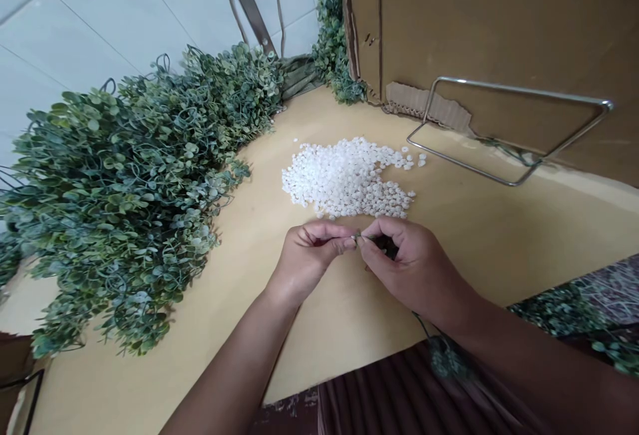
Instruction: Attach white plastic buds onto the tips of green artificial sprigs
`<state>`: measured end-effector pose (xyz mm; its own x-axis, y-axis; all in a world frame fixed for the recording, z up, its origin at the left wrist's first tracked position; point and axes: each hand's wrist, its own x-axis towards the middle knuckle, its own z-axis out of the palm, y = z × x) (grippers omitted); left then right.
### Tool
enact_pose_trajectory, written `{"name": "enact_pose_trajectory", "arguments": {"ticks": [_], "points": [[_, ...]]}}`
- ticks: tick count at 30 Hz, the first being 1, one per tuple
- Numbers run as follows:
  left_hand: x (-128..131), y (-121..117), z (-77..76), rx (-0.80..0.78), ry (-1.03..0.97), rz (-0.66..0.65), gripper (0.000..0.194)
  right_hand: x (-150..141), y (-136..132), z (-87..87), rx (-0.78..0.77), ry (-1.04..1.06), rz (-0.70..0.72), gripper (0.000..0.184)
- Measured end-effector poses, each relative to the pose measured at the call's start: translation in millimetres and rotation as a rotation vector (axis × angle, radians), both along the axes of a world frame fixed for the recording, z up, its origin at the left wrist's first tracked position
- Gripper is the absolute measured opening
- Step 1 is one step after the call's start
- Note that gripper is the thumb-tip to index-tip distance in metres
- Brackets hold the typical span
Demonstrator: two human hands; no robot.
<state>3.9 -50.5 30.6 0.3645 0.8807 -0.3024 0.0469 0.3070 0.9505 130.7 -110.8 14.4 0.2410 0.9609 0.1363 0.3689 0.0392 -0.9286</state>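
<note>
My left hand [309,255] and my right hand [409,262] meet over the yellow table [499,235], fingertips pinched together on a thin green plastic stem [360,237]. The stem runs under my right hand and trails down past the table's near edge to a leafy sprig [446,355] on my lap. Both hands are closed. Just beyond them lies a heap of small white plastic pieces [349,179].
A big pile of artificial green leaf sprigs [130,189] covers the table's left side. A cardboard box [489,29] stands at the back right with a bent metal wire frame [509,132] in front. More greenery [574,315] lies at my right.
</note>
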Motion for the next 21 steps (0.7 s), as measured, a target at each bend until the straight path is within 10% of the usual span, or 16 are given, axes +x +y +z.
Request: {"name": "enact_pose_trajectory", "arguments": {"ticks": [15,21], "points": [[-14,-17,3.4,0.116,0.094,-0.008,0.029,22,-3,6.8,-0.090,0.532,0.091,0.020],[-41,-40,7.4,0.183,0.192,-0.009,0.025,88,-60,27.2,-0.091,0.067,0.180,0.036]]}}
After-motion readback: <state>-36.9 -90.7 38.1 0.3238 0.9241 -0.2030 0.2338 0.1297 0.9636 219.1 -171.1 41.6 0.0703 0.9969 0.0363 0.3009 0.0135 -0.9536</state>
